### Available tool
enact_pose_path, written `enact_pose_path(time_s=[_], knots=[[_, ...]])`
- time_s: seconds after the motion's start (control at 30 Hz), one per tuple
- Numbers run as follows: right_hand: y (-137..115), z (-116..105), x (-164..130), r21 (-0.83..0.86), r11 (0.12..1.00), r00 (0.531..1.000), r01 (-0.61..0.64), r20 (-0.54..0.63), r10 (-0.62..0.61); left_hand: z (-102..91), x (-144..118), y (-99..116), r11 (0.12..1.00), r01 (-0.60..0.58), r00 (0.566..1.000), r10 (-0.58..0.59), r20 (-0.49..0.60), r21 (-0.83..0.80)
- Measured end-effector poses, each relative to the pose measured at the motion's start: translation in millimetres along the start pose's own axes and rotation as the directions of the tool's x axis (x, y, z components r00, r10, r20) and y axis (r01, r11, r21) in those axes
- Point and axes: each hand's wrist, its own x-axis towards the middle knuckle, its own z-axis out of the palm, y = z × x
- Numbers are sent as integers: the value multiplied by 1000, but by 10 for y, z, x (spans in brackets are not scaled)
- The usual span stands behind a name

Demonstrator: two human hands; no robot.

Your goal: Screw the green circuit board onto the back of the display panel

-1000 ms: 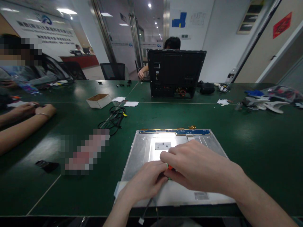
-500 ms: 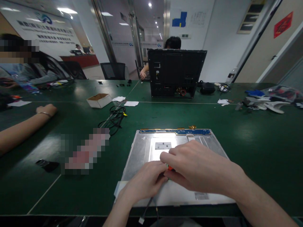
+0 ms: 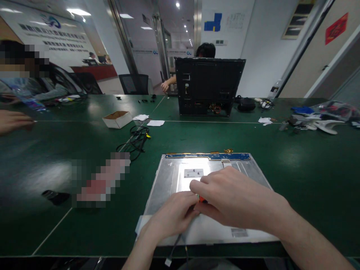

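Head view: one silver metal panel [image 3: 180, 176] lies flat at the near edge of the green desk [image 3: 295, 168], a blue circuit strip [image 3: 208, 156] along its far edge. Two hands meet over the panel's middle. The left hand [image 3: 171, 217] has its grip pinched together on a small part with thin wires [image 3: 176, 247] trailing off the near edge. The right hand [image 3: 236, 198] is curled, its grip clamped on one small orange-and-green piece [image 3: 200, 199] between both hands. Further out lie one coil of black cable [image 3: 136, 140], one open cardboard box [image 3: 117, 119], two white paper scraps [image 3: 149, 120] and one black computer case [image 3: 209, 86] at the far side. A co-worker's hand [image 3: 14, 122] shows at the left edge.
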Motion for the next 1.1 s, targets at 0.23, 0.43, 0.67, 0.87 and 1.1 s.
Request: enact_pose_path(time_s=[0.23, 0.43, 0.67, 0.87, 1.1], knots=[[2, -36, -4, 39, 999, 999, 18, 41, -19, -19, -6, 12, 999, 38, 999, -38, 17, 9], [20, -20, 14, 13, 1000, 1000, 25, 14, -26, -27, -4, 6, 999, 48, 998, -48, 33, 11], [9, -4, 25, 2, 1000, 1000, 1, -11, -1, -28, 4, 9, 998, 57, 998, -58, 34, 19], [-1, -10, 29, -5, 1000, 1000, -6, -7, 6, -34, 2, -2, 996, 80, 996, -82, 38, 48], [5, 15, 19, -15, 1000, 1000, -11, -16, 11, -56, 1, 12, 999, 51, 997, -51, 50, 12]])
